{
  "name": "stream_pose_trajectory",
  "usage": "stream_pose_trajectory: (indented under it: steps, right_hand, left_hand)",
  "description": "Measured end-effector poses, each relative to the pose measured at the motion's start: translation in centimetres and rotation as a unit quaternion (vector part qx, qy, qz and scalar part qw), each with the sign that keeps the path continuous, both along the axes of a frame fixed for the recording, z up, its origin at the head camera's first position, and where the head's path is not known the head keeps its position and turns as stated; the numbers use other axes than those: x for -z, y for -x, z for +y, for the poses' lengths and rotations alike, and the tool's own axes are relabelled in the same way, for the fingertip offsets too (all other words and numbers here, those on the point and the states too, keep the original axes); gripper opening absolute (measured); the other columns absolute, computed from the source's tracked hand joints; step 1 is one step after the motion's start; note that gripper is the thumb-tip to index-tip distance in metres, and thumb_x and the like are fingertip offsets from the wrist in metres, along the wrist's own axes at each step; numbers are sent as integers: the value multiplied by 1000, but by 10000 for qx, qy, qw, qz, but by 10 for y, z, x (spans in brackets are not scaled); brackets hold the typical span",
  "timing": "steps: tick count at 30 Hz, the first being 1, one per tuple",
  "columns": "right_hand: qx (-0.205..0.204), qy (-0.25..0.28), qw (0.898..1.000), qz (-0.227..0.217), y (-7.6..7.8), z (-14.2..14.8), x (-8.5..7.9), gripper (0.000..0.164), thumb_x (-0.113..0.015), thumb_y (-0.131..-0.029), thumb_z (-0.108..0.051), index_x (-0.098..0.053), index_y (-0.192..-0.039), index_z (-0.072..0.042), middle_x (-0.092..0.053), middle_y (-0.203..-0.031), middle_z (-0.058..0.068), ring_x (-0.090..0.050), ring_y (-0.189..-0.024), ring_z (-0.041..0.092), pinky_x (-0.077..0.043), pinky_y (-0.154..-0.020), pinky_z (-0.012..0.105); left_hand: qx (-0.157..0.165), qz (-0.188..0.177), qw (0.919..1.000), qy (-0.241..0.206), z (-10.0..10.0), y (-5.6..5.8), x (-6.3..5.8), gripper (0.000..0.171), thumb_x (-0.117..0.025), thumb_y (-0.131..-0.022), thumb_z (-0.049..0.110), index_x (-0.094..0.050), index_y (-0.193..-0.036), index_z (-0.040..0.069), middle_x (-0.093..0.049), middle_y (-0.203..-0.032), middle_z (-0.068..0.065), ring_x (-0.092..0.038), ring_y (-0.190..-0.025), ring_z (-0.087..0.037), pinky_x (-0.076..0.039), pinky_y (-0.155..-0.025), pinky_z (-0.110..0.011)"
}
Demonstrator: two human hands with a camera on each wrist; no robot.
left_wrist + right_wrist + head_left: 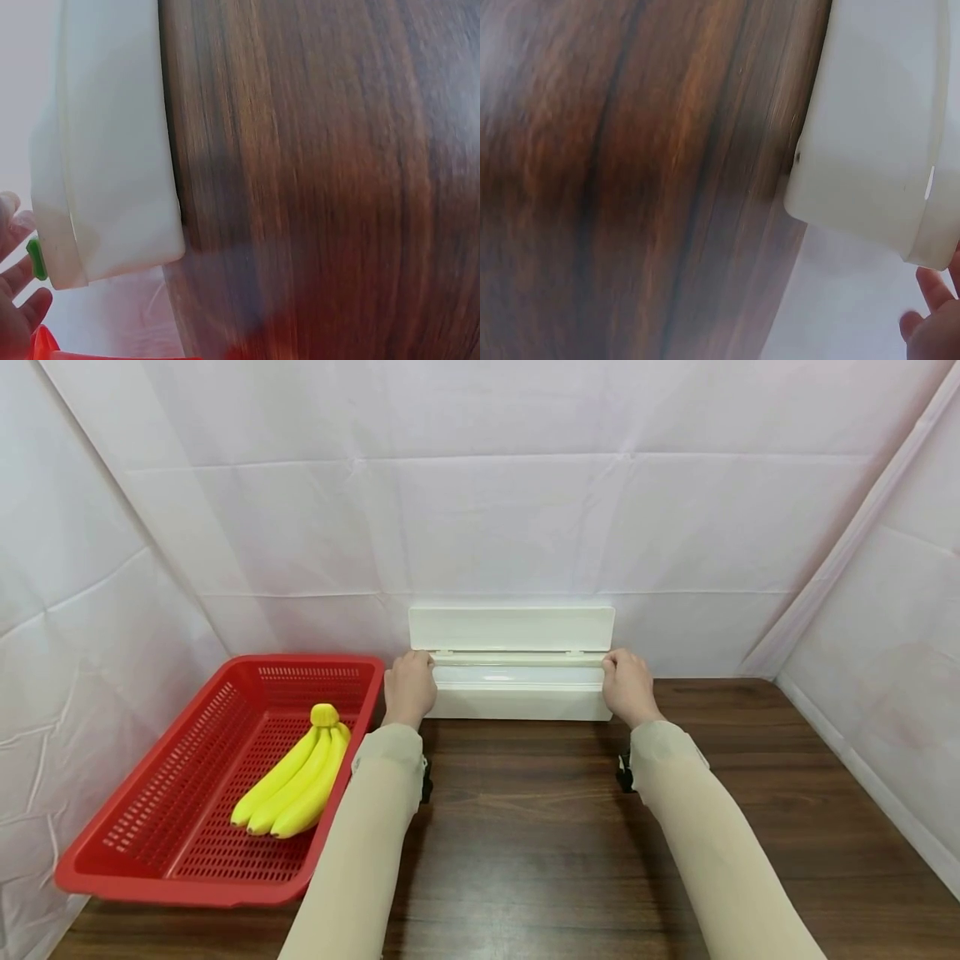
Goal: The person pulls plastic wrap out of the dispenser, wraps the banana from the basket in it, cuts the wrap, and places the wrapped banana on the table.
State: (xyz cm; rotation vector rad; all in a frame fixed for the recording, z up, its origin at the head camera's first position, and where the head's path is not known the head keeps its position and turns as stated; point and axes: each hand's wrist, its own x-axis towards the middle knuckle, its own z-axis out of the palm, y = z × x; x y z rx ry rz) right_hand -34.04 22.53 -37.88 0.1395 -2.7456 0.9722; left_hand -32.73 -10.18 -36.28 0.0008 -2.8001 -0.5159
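A long white plastic wrap dispenser (517, 703) sits at the back of the table, its lid (512, 628) raised against the cloth. A thin strip (517, 661) runs across its opening between both hands. At the left end my left hand (410, 687) grips the upper edge with curled fingers; the left wrist view has its fingers around a small green tab (36, 259). My right hand (628, 687) grips the opposite end in the same way, thumb and fingertips at the top corner. In the right wrist view only some fingers (933, 289) show below the white end.
Left of the dispenser stands a red perforated basket (187, 890), with a bunch of yellow bananas (300, 781) inside. Brown wood-grain table (525, 843) stretches in front. White cloth (510, 527) hangs behind and at both sides.
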Motion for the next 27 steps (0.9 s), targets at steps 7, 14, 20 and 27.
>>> stream_pose_trajectory:
  steps: [7,14,20,27]
  right_hand:
    - [21,516,9984,240,-1,-3,4,29,-27,-104,-21,-48,-104,0,-59,-111,19,-48,-104,38,-9,-107,61]
    - [152,663,9974,254,-3,-6,3,29,-29,-104,-22,-47,-107,0,-58,-102,18,-50,-95,35,-12,-104,58]
    - [235,785,9961,324,-4,-9,0,33,-27,-104,-25,-47,-111,1,-58,-102,19,-51,-96,36,-17,-100,55]
    - [288,1017,9933,472,-5,-11,0,32,-30,-103,-21,-48,-114,3,-58,-103,21,-53,-91,35,-37,-92,47]
  left_hand:
    - [-92,165,9986,-490,-1,0,3,23,-47,-98,19,-65,-110,10,-66,-111,-8,-56,-108,-32,-44,-90,-46]
    - [-59,208,9970,-749,-1,-2,4,23,-45,-99,18,-63,-110,8,-65,-110,-11,-57,-107,-33,-44,-91,-47]
    - [10,184,9955,-929,0,-5,1,25,-44,-100,18,-61,-113,7,-63,-111,-12,-55,-107,-34,-43,-92,-46]
    - [172,199,9903,-1363,1,-6,-1,25,-41,-101,15,-59,-115,2,-61,-113,-16,-55,-109,-33,-43,-95,-45]
